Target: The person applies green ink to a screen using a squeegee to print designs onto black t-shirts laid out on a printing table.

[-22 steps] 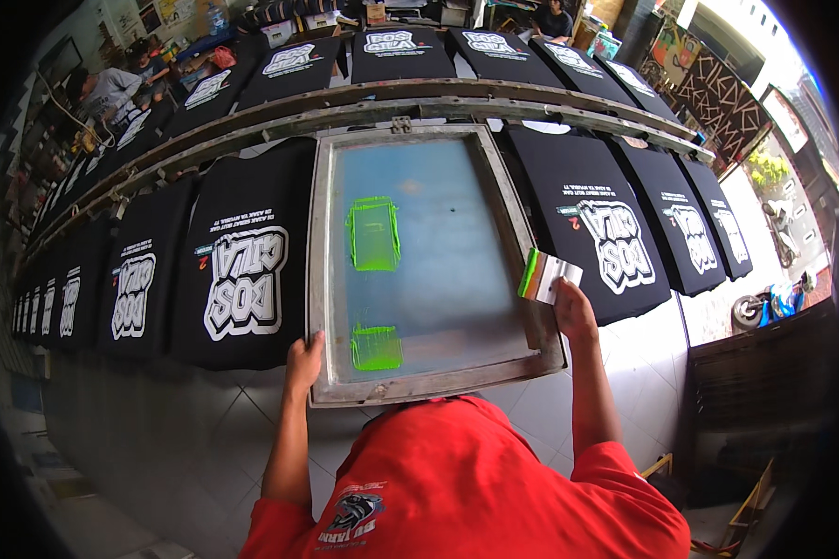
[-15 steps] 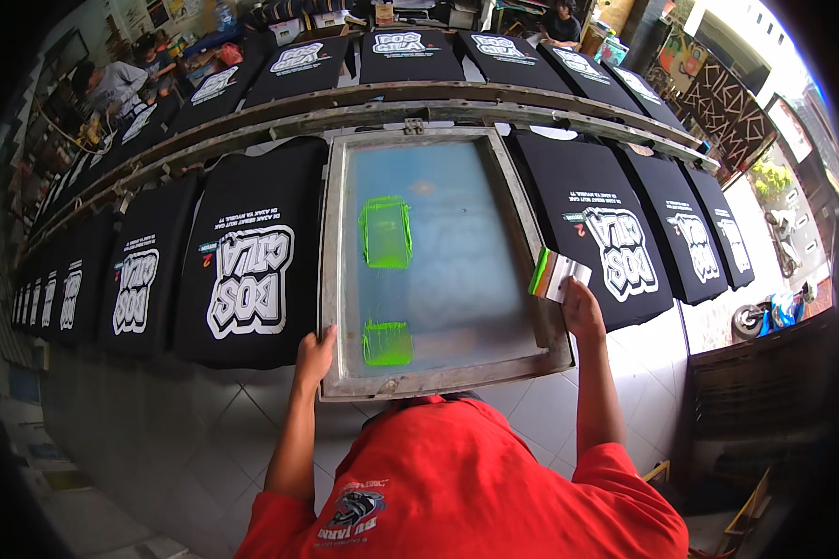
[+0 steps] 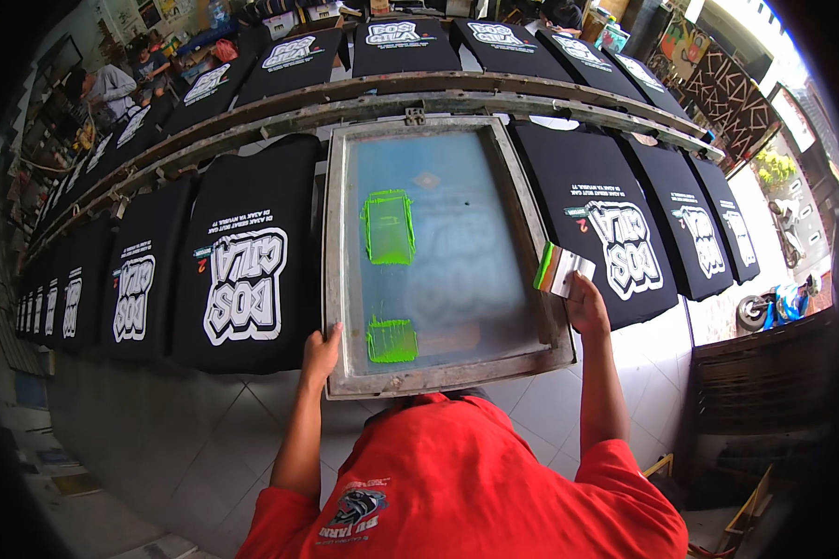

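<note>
A wooden-framed printing screen [image 3: 338, 233] lies in front of me over a dark shirt, whose pale print shows blurred through the mesh. Two bright green ink patches sit on the mesh's left half, an outlined upper one [image 3: 389, 228] and a lower one [image 3: 391, 343]. My left hand [image 3: 321, 357] is closed round the frame's lower left side, thumb on top. In my right hand [image 3: 588, 303] is a flat squeegee [image 3: 557, 270] with green ink along its edge, held over the frame's right side. Whether that hand also grips the frame I cannot tell.
Black printed shirts lie on boards to the left [image 3: 242, 252] and right [image 3: 606, 224], with another row [image 3: 405, 47] behind long rails [image 3: 419, 110]. A metal hinge [image 3: 415, 116] sits at the screen's far edge. People are at the far left; a blue motorbike [image 3: 778, 303] stands far right.
The shirt print shows more plainly through the mesh now, and the screen appears lower and closer to the shirt. Both hands keep their holds. My view has shifted slightly.
</note>
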Demonstrator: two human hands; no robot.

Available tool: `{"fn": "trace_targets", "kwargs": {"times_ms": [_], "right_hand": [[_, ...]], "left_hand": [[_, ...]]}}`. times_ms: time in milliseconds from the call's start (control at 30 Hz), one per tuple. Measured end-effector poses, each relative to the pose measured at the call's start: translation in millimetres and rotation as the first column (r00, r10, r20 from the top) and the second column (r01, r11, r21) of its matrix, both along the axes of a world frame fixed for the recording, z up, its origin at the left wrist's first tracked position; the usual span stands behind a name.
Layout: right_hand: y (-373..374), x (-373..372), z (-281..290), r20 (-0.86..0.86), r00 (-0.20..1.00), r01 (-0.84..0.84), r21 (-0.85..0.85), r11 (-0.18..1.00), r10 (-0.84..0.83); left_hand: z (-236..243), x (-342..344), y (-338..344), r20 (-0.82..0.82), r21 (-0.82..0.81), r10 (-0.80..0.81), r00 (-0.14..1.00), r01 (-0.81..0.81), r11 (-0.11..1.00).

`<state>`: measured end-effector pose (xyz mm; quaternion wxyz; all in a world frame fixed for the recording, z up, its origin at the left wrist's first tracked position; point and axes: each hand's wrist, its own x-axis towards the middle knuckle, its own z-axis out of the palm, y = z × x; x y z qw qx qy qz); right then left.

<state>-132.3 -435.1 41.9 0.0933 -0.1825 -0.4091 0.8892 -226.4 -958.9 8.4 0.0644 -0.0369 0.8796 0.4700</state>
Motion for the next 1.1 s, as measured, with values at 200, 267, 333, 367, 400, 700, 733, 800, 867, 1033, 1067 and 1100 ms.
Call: {"fn": "trace_targets", "kwargs": {"times_ms": [200,267,333,367,400,700,733,800,867,1033,1067,1100], "right_hand": [[22,3,-39,-0.043,0.996,-0.072,0.026,0.997,0.073],[-7,-2,5,0.030,1.000,-0.013,0.163,0.987,0.009],[-30,-10,55,-0.032,0.998,-0.032,0.320,0.947,0.045],[-28,-14,58,-0.142,0.976,-0.094,0.403,0.910,0.164],[-15,-21,45,-0.200,0.963,-0.102,0.356,0.929,0.182],[-152,-181,135,0.225,0.949,-0.274,0.936,0.223,0.221],[-161,-206,128,0.224,0.946,-0.226,0.974,-0.018,0.233],[-191,-237,122,0.263,0.938,-0.182,0.929,-0.322,0.228],[-220,-256,124,0.303,0.930,-0.183,0.872,-0.454,0.206],[-253,-290,100,0.306,0.931,-0.126,0.783,-0.609,0.200],[-249,-296,90,0.263,0.939,-0.074,0.784,-0.616,0.222],[-247,-297,78,0.235,0.944,-0.048,0.791,-0.610,0.230]], "left_hand": [[-4,3,5,0.041,0.009,0.009,0.999,-0.009,1.000],[-10,7,-1,0.062,0.001,0.021,0.998,-0.021,1.000],[-16,6,-7,0.064,-0.003,0.026,0.998,-0.025,1.000],[-15,6,-6,0.064,0.032,0.040,0.997,-0.042,0.999],[-14,5,-3,0.068,0.066,0.047,0.997,-0.052,0.996],[-21,5,0,0.073,0.156,0.034,0.997,-0.045,0.987],[-23,2,0,0.028,0.108,0.014,1.000,-0.017,0.994],[-10,2,5,0.058,0.078,0.017,0.998,-0.022,0.997],[-2,3,7,0.105,0.076,0.019,0.994,-0.028,0.997],[-5,3,3,0.042,0.009,0.003,0.999,-0.004,1.000],[-6,2,4,0.050,0.020,-0.004,0.999,0.003,1.000],[-8,1,5,0.065,0.027,-0.009,0.998,0.007,1.000]]}}
